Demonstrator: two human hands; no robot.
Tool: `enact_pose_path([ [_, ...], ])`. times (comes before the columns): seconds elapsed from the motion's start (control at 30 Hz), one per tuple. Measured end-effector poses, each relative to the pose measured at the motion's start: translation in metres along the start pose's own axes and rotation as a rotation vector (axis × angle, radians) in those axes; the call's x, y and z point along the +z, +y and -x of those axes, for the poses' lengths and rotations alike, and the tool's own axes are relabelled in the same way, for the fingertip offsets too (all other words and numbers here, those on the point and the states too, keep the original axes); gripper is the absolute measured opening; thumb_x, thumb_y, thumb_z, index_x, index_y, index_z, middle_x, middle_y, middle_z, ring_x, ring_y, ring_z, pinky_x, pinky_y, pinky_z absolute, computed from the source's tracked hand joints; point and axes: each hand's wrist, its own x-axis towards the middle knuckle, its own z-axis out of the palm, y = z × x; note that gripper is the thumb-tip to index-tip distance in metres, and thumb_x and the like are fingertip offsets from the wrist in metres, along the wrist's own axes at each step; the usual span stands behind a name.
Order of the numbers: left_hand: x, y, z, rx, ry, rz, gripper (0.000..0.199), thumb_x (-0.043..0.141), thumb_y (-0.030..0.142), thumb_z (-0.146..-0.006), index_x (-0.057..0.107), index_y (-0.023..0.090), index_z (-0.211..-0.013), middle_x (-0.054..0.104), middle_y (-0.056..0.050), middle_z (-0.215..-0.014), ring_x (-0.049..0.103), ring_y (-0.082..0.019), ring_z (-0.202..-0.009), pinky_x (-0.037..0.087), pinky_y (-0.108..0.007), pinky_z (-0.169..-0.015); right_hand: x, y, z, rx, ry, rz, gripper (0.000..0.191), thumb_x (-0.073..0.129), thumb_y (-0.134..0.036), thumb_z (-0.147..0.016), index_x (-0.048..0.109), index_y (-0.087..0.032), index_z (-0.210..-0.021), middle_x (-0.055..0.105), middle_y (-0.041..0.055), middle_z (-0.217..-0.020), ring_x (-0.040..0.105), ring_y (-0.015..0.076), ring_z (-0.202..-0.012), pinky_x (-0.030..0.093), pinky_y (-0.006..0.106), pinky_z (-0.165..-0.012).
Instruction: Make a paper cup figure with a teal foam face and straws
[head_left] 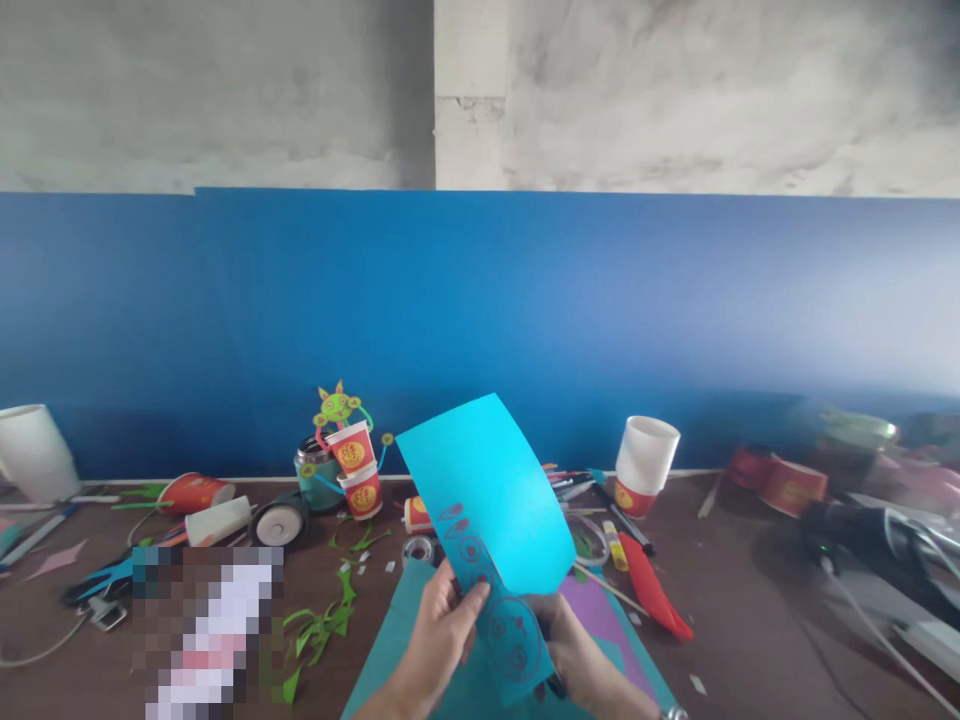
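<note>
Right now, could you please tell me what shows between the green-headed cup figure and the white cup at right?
In the head view: a blue sheet in the left hand, with a red cup and pens past its edges.

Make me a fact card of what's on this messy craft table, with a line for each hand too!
Left hand: pinching blue paper
Right hand: at the paper's lower right edge, partly hidden; its grip is unclear
Drawn on paper: small outlined shapes and a big circle with shapes inside
Cup figure: stacked red-and-white paper cups with a green head
Scraps: curly green paper strips, left of the hands
Behind table: blue panel
</note>
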Motion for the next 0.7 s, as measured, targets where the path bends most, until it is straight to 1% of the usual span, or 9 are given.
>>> enact_pose_path([
  [0.07, 0.001, 0.0, 0.0, -0.009, -0.005, 0.0, 0.059, 0.067, 0.06, -0.069, 0.052, 0.016, -0.105, 0.04, 0.01, -0.047, 0.026, -0.003, -0.03, 0.018, -0.018, -0.03, 0.003, -0.003, 0.001, -0.036, 0.01, 0.007, 0.022, 0.067, -0.024, -0.064, 0.075, -0.01, -0.079, 0.062, 0.001, -0.055, 0.044, 0.0062, -0.039, 0.04, 0.017, -0.039],
  [0.13, 0.003, 0.0, 0.001, -0.025, -0.029, 0.004, 0.056, 0.068, 0.06, -0.068, 0.054, 0.015, -0.099, 0.04, 0.01, -0.047, 0.026, -0.003, -0.03, 0.018, -0.018, -0.03, 0.004, -0.006, 0.003, -0.067, 0.039, 0.019, 0.025, 0.071, -0.031, -0.066, 0.075, -0.012, -0.082, 0.067, 0.0039, -0.063, 0.052, 0.0115, -0.05, 0.047, 0.022, -0.049],
  [0.23, 0.005, -0.001, 0.002, -0.039, -0.063, 0.006, 0.053, 0.068, 0.059, -0.068, 0.055, 0.016, -0.097, 0.044, 0.009, -0.047, 0.026, -0.003, -0.03, 0.017, -0.018, -0.031, 0.004, -0.008, 0.004, -0.095, 0.077, 0.046, 0.031, 0.074, -0.039, -0.065, 0.075, -0.014, -0.083, 0.07, 0.0057, -0.071, 0.058, 0.0189, -0.067, 0.051, 0.03, -0.065],
  [0.3, 0.005, 0.0, 0.003, -0.047, -0.064, -0.002, 0.055, 0.069, 0.06, -0.067, 0.055, 0.016, -0.097, 0.044, 0.009, -0.047, 0.026, -0.003, -0.03, 0.017, -0.018, -0.031, 0.004, -0.009, 0.003, -0.108, 0.066, 0.064, 0.032, 0.074, -0.043, -0.065, 0.075, -0.014, -0.08, 0.069, 0.0053, -0.069, 0.059, 0.0207, -0.07, 0.052, 0.031, -0.066],
  [0.4, 0.005, 0.0, 0.003, -0.056, -0.054, -0.025, 0.056, 0.068, 0.063, -0.064, 0.055, 0.017, -0.094, 0.04, 0.01, -0.046, 0.026, -0.004, -0.03, 0.018, -0.018, -0.031, 0.004, -0.009, 0.001, -0.114, 0.046, 0.071, 0.033, 0.072, -0.045, -0.067, 0.075, -0.014, -0.077, 0.068, 0.0044, -0.064, 0.059, 0.0206, -0.068, 0.051, 0.029, -0.062],
  [0.47, 0.004, 0.0, 0.003, -0.045, 0.003, -0.033, 0.058, 0.066, 0.065, -0.066, 0.055, 0.017, -0.095, 0.037, 0.011, -0.044, 0.026, -0.004, -0.031, 0.019, -0.019, -0.032, 0.003, -0.01, 0.001, -0.119, 0.042, 0.074, 0.035, 0.07, -0.046, -0.068, 0.075, -0.013, -0.079, 0.069, 0.005, -0.065, 0.059, 0.0212, -0.069, 0.051, 0.029, -0.061],
  [0.57, 0.001, 0.003, 0.002, -0.014, 0.21, 0.012, 0.056, 0.06, 0.07, -0.068, 0.056, 0.018, -0.091, 0.027, 0.012, -0.041, 0.023, -0.006, -0.035, 0.021, -0.019, -0.036, 0.002, -0.01, 0.002, -0.123, 0.054, 0.097, 0.037, 0.069, -0.047, -0.068, 0.074, -0.014, -0.083, 0.07, 0.0066, -0.07, 0.06, 0.0235, -0.074, 0.052, 0.032, -0.066],
  [0.63, -0.001, 0.004, 0.001, 0.009, 0.321, 0.062, 0.054, 0.062, 0.07, -0.065, 0.055, 0.021, -0.087, 0.026, 0.011, -0.045, 0.023, -0.006, -0.039, 0.023, -0.019, -0.039, 0.001, -0.01, 0.003, -0.103, 0.052, 0.114, 0.038, 0.069, -0.048, -0.068, 0.074, -0.014, -0.083, 0.071, 0.0073, -0.072, 0.06, 0.0247, -0.075, 0.052, 0.034, -0.068],
  [0.7, -0.004, 0.003, 0.0, 0.02, 0.313, 0.065, 0.052, 0.066, 0.067, -0.064, 0.056, 0.022, -0.086, 0.029, 0.01, -0.05, 0.025, -0.006, -0.042, 0.023, -0.018, -0.041, 0.002, -0.013, 0.005, -0.065, 0.041, 0.122, 0.039, 0.07, -0.049, -0.068, 0.074, -0.013, -0.084, 0.071, 0.0077, -0.073, 0.06, 0.0254, -0.076, 0.051, 0.035, -0.068],
])
